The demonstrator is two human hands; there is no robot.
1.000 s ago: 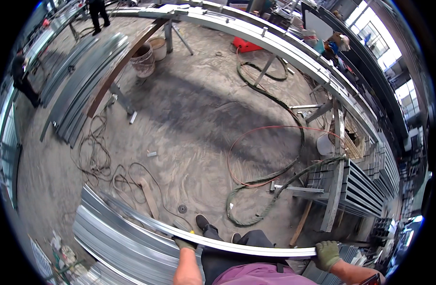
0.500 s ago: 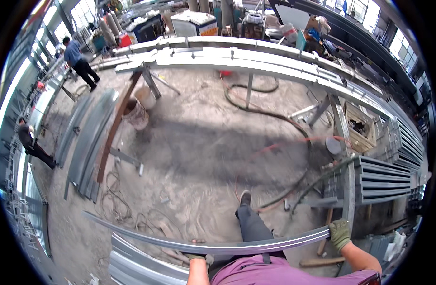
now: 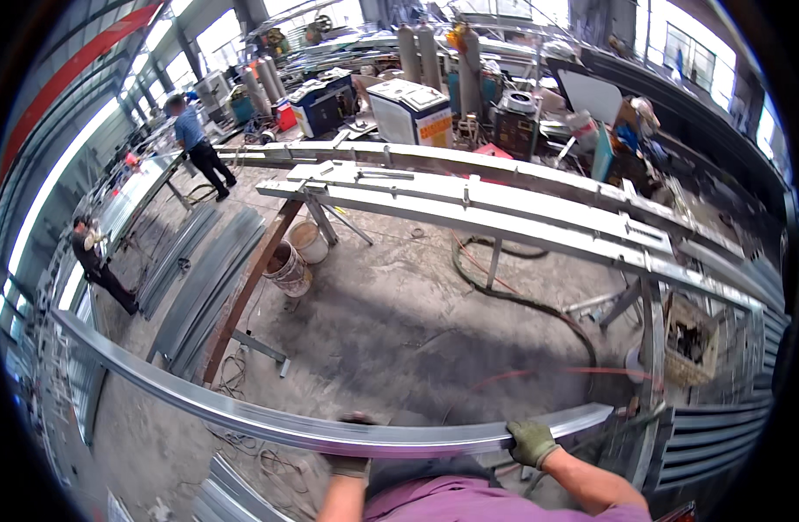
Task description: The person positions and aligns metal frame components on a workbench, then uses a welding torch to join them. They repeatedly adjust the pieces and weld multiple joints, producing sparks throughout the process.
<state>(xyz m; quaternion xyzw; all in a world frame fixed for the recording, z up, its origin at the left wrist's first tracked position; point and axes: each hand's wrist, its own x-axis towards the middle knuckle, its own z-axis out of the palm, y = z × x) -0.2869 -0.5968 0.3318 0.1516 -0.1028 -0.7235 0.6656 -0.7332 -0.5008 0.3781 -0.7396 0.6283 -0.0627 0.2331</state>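
Since the earlier frame, the long metal beam point(image 3: 312, 432) has shifted sideways against the right hand point(image 3: 532, 445), so its right end now juts out past the grip, and the view has tipped up to show more of the shop. At the far left, the beam's other end reaches out to just below a co-worker in dark clothes point(image 3: 97, 261) in the view, though the true gap is hard to judge. Next come long metal strips point(image 3: 210, 287) lying on the floor, then a brown bar point(image 3: 251, 296) with a bucket point(image 3: 288, 270) beside it. The left hand point(image 3: 347, 466), gloved, is wrapped around the beam near its middle, mostly hidden by it. Ahead stands a long metal surface point(image 3: 399, 204), with a dark hose point(image 3: 521, 302) on the floor beneath. The gloved right hand is closed over the beam near its right end. Farther right are a crate point(image 3: 691, 372) and stacked channels point(image 3: 713, 444). The beam hangs across the person's front, carried by both hands, so the step looks like moving it; the next move would call for a firm grip and watching the long left end.
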